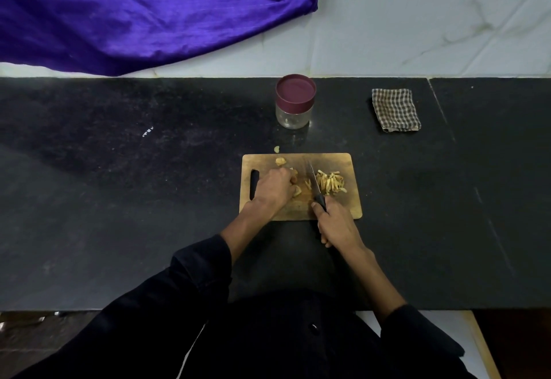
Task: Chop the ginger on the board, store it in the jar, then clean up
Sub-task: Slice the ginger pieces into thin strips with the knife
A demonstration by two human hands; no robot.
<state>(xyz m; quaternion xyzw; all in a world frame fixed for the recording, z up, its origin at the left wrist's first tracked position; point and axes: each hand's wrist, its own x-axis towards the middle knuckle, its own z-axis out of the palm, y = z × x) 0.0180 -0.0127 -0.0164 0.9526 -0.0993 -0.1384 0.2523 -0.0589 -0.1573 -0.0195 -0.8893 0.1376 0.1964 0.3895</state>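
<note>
Head view, looking down on a dark stone counter (119,199). Wooden cutting board (348,211) flat near the middle of the counter, handle slot at its left end. Left hand (275,189) on the board's left half, fingers curled down over a piece of ginger (296,190) and pinning it to the wood. Right hand (335,225) over the board's near edge, fingers wrapped round the black handle of a knife (313,181); blade pointing away toward the far edge, lying between the held piece and a pile of cut ginger strips (331,182) on the board's right half. A few loose slivers just left of the blade. Another ginger chunk (280,161) near the board's far edge, and a small scrap (277,149) off the board on the counter just beyond that edge. Clear jar (293,101) with a maroon lid on, upright behind the board, close to the counter's back edge. Folded checked cloth (396,110) to the right of the jar, well apart from it. Purple fabric (149,8) hanging over the back wall at the far left corner. Dark sleeves on both arms.
</note>
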